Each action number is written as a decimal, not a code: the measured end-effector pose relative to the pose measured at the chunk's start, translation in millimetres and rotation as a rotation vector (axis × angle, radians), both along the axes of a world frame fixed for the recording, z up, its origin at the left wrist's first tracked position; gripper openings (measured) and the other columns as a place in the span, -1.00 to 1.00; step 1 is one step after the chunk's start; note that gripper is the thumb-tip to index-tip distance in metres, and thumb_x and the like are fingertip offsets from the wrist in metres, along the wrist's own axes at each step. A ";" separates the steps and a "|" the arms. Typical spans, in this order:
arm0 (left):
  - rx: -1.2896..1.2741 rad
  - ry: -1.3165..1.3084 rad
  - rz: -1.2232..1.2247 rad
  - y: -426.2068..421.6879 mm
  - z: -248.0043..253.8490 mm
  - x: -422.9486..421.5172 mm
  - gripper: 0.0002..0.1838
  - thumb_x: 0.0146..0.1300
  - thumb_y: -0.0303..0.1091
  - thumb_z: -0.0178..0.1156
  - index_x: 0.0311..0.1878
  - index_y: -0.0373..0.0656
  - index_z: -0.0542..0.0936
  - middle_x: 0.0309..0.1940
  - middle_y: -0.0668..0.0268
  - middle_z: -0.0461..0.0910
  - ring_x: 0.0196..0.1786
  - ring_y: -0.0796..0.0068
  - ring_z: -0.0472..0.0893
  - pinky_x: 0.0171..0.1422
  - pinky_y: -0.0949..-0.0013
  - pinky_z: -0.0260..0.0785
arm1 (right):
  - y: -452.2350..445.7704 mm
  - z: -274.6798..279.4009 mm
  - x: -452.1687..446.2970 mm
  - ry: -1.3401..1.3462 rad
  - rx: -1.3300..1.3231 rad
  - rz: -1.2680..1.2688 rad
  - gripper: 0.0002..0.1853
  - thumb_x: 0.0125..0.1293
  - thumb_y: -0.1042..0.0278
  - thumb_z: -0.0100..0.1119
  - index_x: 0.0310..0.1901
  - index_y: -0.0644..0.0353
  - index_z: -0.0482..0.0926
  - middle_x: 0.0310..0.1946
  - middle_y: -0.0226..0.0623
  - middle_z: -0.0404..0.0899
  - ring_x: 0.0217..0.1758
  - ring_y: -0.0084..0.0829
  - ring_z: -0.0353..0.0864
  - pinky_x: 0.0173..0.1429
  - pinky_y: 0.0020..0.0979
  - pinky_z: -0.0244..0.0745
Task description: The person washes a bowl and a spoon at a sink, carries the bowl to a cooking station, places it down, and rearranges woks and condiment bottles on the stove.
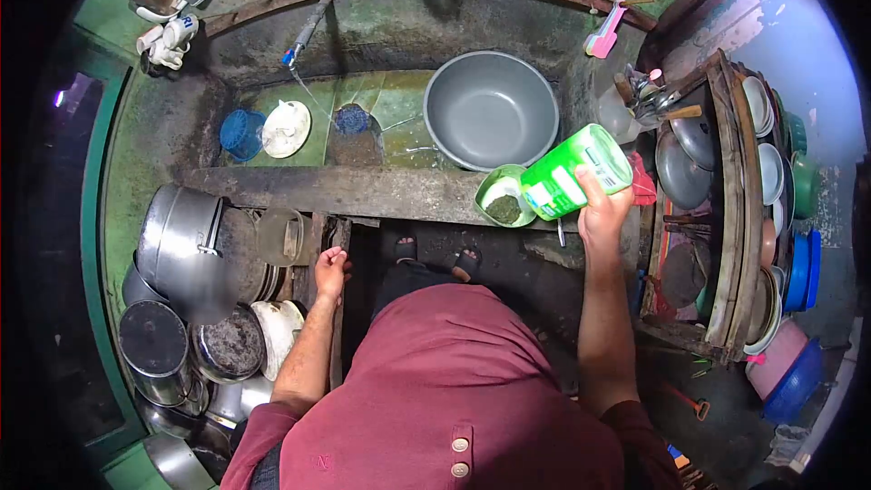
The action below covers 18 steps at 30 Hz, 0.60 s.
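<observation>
My right hand (601, 210) grips a bright green plastic pouch (576, 172) that looks like a dish soap refill; its print is too small to read. The pouch is tilted, its lower left end over a small green bowl (493, 189) on the sink's front ledge. In the bowl lie a dark green scouring pad (504, 210) and something whitish. My left hand (333, 274) is closed, with nothing visible in it, beside a wooden post. A large grey basin (491, 109) stands in the sink, just behind the bowl.
A thin stream runs from the tap (290, 56) into the green sink. A blue basket (242, 134) and a white lid (286, 129) lie at its left. Stacked pots (180, 231) crowd the left; a wooden dish rack (739, 218) stands on the right.
</observation>
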<state>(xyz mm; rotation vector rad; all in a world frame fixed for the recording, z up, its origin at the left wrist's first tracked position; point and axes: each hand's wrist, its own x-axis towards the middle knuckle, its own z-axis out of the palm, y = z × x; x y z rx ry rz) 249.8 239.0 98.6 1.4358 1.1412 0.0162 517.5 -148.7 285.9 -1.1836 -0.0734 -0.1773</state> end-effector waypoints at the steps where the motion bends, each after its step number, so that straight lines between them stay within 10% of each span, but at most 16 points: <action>1: -0.009 -0.007 -0.005 -1.2 0.7 0.0 -0.68 0.29 -0.26 0.14 0.07 -0.12 0.42 -0.22 0.43 0.51 -0.27 0.59 0.52 -0.33 0.47 0.40 | 0.8 -0.7 0.6 0.004 -0.007 -0.002 -0.57 0.09 0.72 0.18 0.06 0.40 0.44 -0.06 -0.16 0.56 -0.03 -0.39 0.58 0.08 -0.39 0.47; 18: 0.011 -0.101 -0.079 -8.8 15.3 23.7 -0.73 0.29 -0.29 0.14 0.01 -0.13 0.43 -0.26 0.45 0.52 -0.31 0.65 0.51 -0.35 0.52 0.37 | -6.8 -5.1 18.2 0.003 -0.013 -0.025 -0.59 0.09 0.69 0.21 0.03 0.36 0.46 -0.08 -0.20 0.58 -0.06 -0.40 0.58 0.08 -0.36 0.47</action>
